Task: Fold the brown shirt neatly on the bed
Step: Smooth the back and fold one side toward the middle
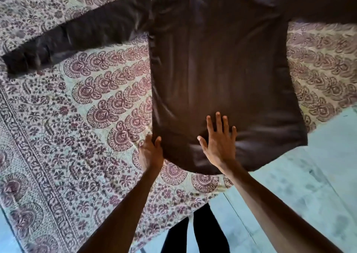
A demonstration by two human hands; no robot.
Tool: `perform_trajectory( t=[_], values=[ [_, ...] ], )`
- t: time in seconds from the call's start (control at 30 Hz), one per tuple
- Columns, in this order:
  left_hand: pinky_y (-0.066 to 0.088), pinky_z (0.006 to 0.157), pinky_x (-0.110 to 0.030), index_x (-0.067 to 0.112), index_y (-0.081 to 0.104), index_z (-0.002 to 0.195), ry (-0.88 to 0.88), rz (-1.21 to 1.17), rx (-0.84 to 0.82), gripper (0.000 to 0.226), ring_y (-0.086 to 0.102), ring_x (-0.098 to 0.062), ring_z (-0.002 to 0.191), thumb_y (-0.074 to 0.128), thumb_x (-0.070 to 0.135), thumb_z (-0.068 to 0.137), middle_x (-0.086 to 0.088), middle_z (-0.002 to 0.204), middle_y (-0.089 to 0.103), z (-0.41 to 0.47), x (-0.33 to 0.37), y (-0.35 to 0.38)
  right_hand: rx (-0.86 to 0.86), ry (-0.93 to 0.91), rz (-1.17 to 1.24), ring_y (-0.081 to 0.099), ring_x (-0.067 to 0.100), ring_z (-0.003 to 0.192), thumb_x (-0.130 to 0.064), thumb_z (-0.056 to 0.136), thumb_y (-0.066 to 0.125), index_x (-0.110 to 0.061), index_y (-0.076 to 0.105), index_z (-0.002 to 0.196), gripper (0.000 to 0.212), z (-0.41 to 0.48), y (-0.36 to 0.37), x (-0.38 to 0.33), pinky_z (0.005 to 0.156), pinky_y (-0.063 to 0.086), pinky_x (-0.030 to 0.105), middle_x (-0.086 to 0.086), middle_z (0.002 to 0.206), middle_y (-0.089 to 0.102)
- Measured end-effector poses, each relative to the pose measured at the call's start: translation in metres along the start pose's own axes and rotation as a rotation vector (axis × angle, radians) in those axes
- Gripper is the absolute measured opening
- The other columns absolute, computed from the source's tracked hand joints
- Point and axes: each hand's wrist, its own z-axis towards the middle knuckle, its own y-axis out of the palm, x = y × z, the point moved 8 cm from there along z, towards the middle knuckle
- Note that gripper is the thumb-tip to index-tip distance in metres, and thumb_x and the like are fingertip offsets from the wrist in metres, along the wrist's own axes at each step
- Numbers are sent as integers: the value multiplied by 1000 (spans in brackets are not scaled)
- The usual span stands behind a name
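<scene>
**Smoothing the hem before the first fold**

The left hand [150,152] pinches the near-left hem corner of the brown shirt [222,75], fingers closed on the cloth; the right hand [218,142] lies open and flat on the lower body. The shirt is spread on the patterned bed [77,136], sleeves out to both sides — its right hem corner overhangs the bed edge. Best to hold the corner taut and sweep outward, clearing the wrinkles near the palm.

No readable text, label or number anywhere.
</scene>
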Motion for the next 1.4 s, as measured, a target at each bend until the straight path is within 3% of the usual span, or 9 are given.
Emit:
perform_trajectory(
  t=[0.23,0.37,0.57,0.87,0.97,1.13,1.23,1.33,1.4],
  values=[
    [38,63,-35,12,58,103,51,320,-16,36,65,-37,88,41,44,98,-19,97,66,-17,-14,-10,-113,32,-46,31,39,139,-53,85,59,-17,31,146,77,10,-14,-10,100,38,54,17,156,24],
    [38,64,-33,6,53,113,64,161,98,31,61,-34,84,50,31,96,-18,105,61,1,-14,-36,-44,45,19,50,33,119,-51,86,57,-17,53,123,51,37,-45,-20,93,43,45,13,128,52],
    [27,49,-16,1,61,92,207,-66,175,8,49,-20,72,57,2,86,-18,94,61,105,14,-80,-97,-183,240,55,29,115,-40,91,56,-20,59,115,31,125,-76,-100,92,47,39,5,119,61],
    [39,52,-21,12,67,86,170,-301,114,12,58,-18,65,55,14,87,-1,79,66,280,73,-146,2,-336,292,66,25,92,-26,88,54,-18,58,81,11,275,-129,-240,64,49,31,0,91,67],
    [33,39,-14,16,65,80,236,-349,-18,12,53,-13,59,57,19,88,3,69,62,313,87,-143,2,-343,355,66,23,95,-25,89,56,-19,65,96,13,321,-149,-265,77,55,37,1,101,70],
    [40,46,-7,8,73,92,369,-393,-265,14,60,6,57,60,11,89,-2,81,72,317,122,-102,159,-316,331,64,27,100,-4,84,52,-18,66,101,26,393,-186,-273,83,51,34,6,111,66],
    [50,51,-18,8,74,91,337,-491,-389,12,62,6,52,64,13,88,2,69,72,312,144,-69,148,-300,185,60,31,108,-1,82,58,-17,53,123,44,432,-197,-265,86,49,40,7,129,52],
    [51,57,-21,17,75,80,274,-500,-326,13,60,3,50,70,29,83,10,60,67,313,170,-52,33,-353,1,56,37,113,-4,86,59,-20,36,140,61,462,-198,-260,85,49,43,9,141,41],
    [46,53,-20,21,67,63,248,-439,-254,29,58,-2,50,70,48,74,7,53,61,315,188,-46,-23,-400,-66,55,38,113,-8,91,56,-19,35,141,56,478,-196,-255,85,48,43,11,140,42]
  ],
)
